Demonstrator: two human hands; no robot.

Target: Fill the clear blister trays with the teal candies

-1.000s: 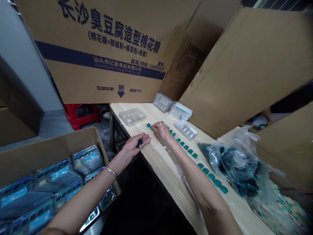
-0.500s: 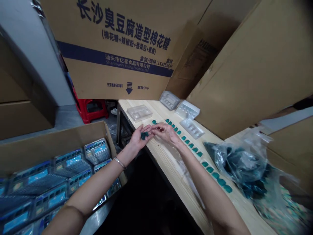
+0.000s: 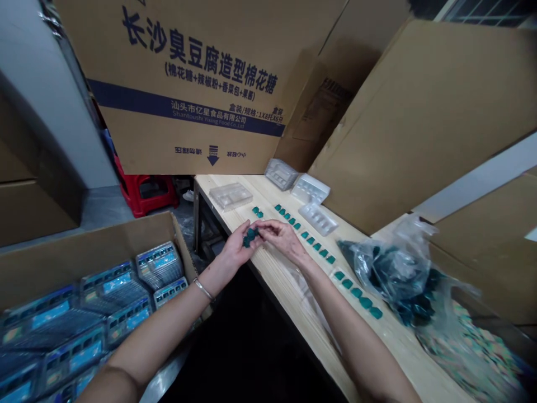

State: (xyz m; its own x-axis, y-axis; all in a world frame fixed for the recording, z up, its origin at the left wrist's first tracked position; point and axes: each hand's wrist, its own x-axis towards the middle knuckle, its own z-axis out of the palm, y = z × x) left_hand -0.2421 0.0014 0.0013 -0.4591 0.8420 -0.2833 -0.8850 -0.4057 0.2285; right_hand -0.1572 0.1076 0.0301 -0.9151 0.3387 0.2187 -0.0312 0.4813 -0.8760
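Observation:
My left hand is cupped at the table's near edge, holding a small cluster of teal moulded pieces. My right hand sits just beyond it, its fingertips pinched against the same cluster. A silver bangle circles my left wrist. Rows of similar teal pieces lie on the pale wooden table, running beyond my right hand. Several transparent plastic blister trays stand at the table's far end.
To the left, an open cardboard box holds stacked blue-labelled blister packs. A plastic bag of dark teal pieces lies at the right. Large printed cartons lean behind the table, with a red stool below them.
My hands have come together over the table's near edge, with the teal cluster between them. My left hand has risen from the table, and the view has shifted slightly.

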